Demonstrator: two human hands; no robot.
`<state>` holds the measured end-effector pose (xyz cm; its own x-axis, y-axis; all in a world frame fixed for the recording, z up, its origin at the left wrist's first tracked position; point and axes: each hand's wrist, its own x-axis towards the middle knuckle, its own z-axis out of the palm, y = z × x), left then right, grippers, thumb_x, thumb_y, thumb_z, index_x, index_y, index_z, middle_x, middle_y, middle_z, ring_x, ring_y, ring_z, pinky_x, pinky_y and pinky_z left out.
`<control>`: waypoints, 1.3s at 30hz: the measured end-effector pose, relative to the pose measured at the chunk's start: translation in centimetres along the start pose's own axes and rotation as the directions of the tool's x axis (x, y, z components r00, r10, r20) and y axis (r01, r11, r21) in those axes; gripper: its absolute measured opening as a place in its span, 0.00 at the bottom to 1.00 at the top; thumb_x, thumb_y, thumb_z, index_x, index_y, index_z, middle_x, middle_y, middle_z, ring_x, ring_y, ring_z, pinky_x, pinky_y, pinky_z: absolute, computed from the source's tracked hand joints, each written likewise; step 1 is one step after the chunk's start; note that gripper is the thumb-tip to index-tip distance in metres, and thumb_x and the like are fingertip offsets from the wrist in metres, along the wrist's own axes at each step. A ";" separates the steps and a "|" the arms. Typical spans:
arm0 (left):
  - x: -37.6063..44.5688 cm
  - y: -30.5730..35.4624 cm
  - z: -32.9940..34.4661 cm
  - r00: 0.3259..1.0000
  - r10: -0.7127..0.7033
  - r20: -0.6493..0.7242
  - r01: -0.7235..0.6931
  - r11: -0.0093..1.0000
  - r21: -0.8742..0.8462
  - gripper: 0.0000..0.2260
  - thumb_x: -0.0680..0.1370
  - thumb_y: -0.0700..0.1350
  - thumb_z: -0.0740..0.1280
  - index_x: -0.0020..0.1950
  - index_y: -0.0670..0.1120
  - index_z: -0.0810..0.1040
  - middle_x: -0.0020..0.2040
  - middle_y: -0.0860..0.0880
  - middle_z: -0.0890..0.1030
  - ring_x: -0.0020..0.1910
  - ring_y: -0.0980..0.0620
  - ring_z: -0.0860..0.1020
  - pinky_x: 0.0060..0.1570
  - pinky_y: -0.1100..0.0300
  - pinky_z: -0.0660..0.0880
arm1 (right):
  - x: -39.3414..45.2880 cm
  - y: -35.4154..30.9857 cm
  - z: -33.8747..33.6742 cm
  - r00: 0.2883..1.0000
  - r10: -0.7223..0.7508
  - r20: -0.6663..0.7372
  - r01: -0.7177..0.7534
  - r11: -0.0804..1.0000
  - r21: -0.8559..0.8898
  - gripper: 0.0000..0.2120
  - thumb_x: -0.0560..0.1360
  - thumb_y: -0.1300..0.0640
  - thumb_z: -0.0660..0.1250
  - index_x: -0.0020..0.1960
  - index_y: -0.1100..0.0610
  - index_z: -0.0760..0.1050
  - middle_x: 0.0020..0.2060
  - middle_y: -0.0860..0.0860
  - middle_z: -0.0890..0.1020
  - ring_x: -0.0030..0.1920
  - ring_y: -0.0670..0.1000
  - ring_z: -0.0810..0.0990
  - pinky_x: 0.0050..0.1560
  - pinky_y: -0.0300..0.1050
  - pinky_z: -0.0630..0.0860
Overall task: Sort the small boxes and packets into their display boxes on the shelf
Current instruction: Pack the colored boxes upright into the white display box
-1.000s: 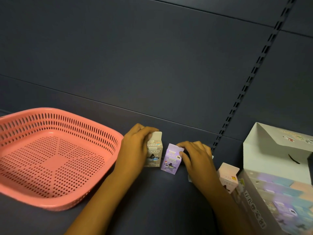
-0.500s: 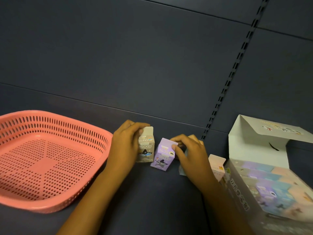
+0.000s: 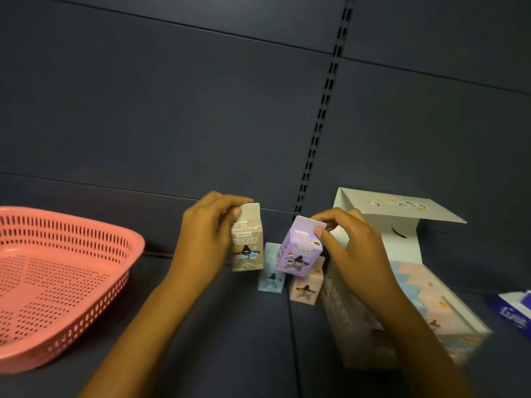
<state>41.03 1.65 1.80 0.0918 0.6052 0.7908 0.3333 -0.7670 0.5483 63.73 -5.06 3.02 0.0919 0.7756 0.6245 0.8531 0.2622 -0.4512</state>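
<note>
A: L hand (image 3: 205, 242) gripped the grey-beige small box (image 3: 247, 242) by its top, fingers curled round it, box upright and seemingly lifted off the shelf (image 3: 201, 326). R hand (image 3: 349, 248) pinched the purple small box (image 3: 300, 248) at its top edge, tilted, also seemingly off the shelf.

B: How far along, by the look of it?

A: Late stage, I'd say. Pink basket (image 3: 135, 248) at left had nothing visible in it. Two more small boxes stood on the shelf btwn the hands: a light blue one (image 3: 271, 275) and a pink one (image 3: 306, 287), the pink just beside the display box (image 3: 353, 334). So approx four left to place, incl. the two in hand.

B: And the display box?

A: At right, lid flap (image 3: 399, 225) up, already holding rows of pastel packs; R forearm hid part of it, so couldn't tell how much room was left. A blue-white pack (image 3: 514, 314) lay at the far right edge, mostly cut off.
</note>
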 end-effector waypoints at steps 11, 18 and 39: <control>-0.8 8.0 9.2 0.994 -0.004 0.111 0.010 0.998 -0.059 0.11 0.78 0.36 0.65 0.54 0.49 0.83 0.47 0.54 0.80 0.47 0.59 0.78 0.47 0.70 0.73 | -2.4 7.0 -9.4 0.997 0.059 -0.055 -0.060 0.998 -0.021 0.08 0.76 0.53 0.66 0.53 0.53 0.78 0.49 0.47 0.77 0.49 0.44 0.76 0.48 0.31 0.70; -2.0 10.4 14.3 0.979 0.001 0.204 0.006 0.999 -0.035 0.10 0.78 0.39 0.65 0.54 0.50 0.82 0.47 0.54 0.80 0.47 0.59 0.77 0.48 0.68 0.73 | -4.2 10.7 -12.3 0.997 0.078 -0.030 -0.078 0.997 -0.005 0.05 0.76 0.54 0.65 0.52 0.50 0.76 0.46 0.48 0.76 0.46 0.40 0.76 0.43 0.31 0.70; -4.6 10.3 15.9 0.772 -0.218 0.597 0.002 0.940 0.341 0.06 0.76 0.46 0.69 0.49 0.57 0.82 0.42 0.63 0.80 0.42 0.64 0.76 0.44 0.65 0.74 | -5.8 14.4 -11.3 0.971 0.020 0.239 -0.031 0.999 0.039 0.05 0.77 0.56 0.65 0.49 0.46 0.75 0.43 0.41 0.74 0.46 0.42 0.75 0.43 0.27 0.68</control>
<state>58.95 -5.66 -0.53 0.5584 0.7618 0.3284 0.6336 -0.6472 0.4239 81.33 -12.29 0.12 -0.0161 0.8956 0.4447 0.8291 0.2605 -0.4946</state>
